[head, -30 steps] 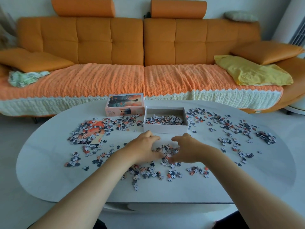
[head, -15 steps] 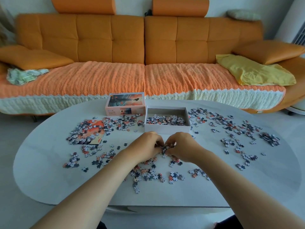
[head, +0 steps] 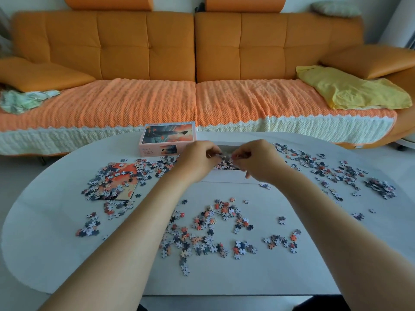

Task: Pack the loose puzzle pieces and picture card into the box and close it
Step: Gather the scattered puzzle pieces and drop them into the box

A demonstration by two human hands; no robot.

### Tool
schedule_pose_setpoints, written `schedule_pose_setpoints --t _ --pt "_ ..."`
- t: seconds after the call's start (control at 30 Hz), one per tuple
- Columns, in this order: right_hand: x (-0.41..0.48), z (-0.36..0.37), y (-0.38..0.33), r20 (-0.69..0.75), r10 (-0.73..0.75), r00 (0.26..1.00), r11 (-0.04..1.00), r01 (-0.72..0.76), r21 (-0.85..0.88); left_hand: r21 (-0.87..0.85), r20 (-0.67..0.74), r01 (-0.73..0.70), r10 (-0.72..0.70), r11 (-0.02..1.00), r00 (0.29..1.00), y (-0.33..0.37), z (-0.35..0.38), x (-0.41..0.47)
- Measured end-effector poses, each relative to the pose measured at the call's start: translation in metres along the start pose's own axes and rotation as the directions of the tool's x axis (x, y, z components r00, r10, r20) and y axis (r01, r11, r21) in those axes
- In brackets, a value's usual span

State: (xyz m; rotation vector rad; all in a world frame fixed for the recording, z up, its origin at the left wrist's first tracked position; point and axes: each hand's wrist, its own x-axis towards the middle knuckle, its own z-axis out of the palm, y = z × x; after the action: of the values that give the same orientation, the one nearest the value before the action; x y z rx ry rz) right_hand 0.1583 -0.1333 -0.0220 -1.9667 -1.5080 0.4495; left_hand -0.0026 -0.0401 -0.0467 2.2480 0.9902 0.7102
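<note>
Table (head: pixel 45 243): one, white and oval. Sofa (head: pixel 146 46): one, orange, with two headrest bolsters (head: pixel 107 2). Loose orange cushions (head: pixel 42 74): two, one at each end of the seat. Small pale pillow (head: pixel 334 9): one. Yellow cloth (head: pixel 350 90): one. Green patterned cloth (head: pixel 24 99): one. Box tray (head: pixel 226 177): one. Box lid (head: pixel 167 136): one. Picture card (head: pixel 125 180): one. Puzzle pieces (head: pixel 208 230): too many to count, well over a hundred, in several patches. Hands: two, a left hand (head: pixel 199 160) and a right hand (head: pixel 258 160).

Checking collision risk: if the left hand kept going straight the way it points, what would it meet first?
Likely the right hand: its fingertips almost meet those of the left hand over the open box, both pinching puzzle pieces; depth is unclear.
</note>
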Motion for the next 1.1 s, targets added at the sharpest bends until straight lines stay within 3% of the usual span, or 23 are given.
schedule_pose_setpoints --t 0.13,0.27,0.4,0.53,0.67,0.8,0.87,1.0,1.1 --pt "0.023 0.007 0.006 -0.085 -0.021 0.996 0.995 0.012 -0.103 0.04 -0.067 0.007 -0.005 0.999 0.998 -0.01 0.012 0.016" --pt "0.034 0.017 0.023 -0.01 -0.029 1.0 0.972 0.026 -0.233 0.105 -0.006 -0.007 0.008 0.994 1.0 -0.018 0.027 0.021" --pt "0.035 0.016 0.028 0.053 -0.013 0.998 0.982 0.023 -0.187 0.168 0.022 -0.096 0.094 0.981 0.995 -0.021 0.029 0.022" --pt "0.029 0.016 0.028 0.079 -0.079 0.994 0.966 0.095 -0.239 0.473 0.085 -0.175 0.153 0.864 0.985 -0.026 0.028 0.018" --pt "0.014 0.021 0.02 0.217 -0.124 0.968 0.913 0.197 -0.358 0.349 0.24 -0.09 0.003 0.933 0.971 -0.032 0.026 0.008" --pt "0.012 0.025 0.022 0.362 -0.027 0.932 0.876 0.197 -0.44 0.338 0.281 -0.083 -0.016 0.937 0.96 -0.023 0.026 -0.004" --pt "0.011 0.026 0.022 0.357 -0.069 0.932 0.872 0.23 -0.432 0.341 0.262 -0.122 0.03 0.932 0.965 -0.023 0.025 -0.01" --pt "0.011 0.027 0.022 0.175 -0.12 0.977 0.886 0.185 -0.426 0.434 0.25 -0.237 0.137 0.869 0.959 -0.028 0.025 -0.014" --pt "0.009 0.032 0.02 0.272 -0.041 0.961 0.871 0.168 -0.462 0.472 0.248 -0.211 0.101 0.856 0.964 -0.028 0.024 -0.009"
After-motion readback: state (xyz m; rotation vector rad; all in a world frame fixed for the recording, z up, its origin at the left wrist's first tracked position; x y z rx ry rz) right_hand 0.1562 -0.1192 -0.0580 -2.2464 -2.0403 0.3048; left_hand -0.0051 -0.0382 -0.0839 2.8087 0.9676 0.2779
